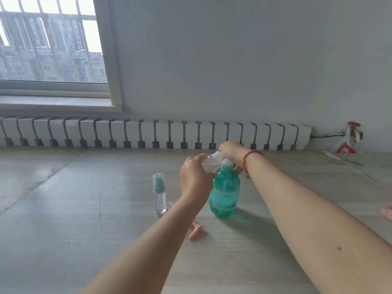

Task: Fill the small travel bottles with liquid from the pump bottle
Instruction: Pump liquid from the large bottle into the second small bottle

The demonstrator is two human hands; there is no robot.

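So I've got the left hand (194,177) wrapped around a small clear travel bottle (211,163), holding it tilted just above the top of the green pump bottle (224,193). My right hand (232,150) is up at the neck end of that little bottle, fingers curled down over it like it's pinching the cap, though the cap itself is mostly hidden. The pump bottle stands upright on the wooden table (106,240), full of teal liquid. Just left of it, a second travel bottle (159,194) with a teal spray top stands upright, looks clear inside. A pink razor (196,230) lies on the table near my left forearm. Red bracelet (247,161) on the right wrist.
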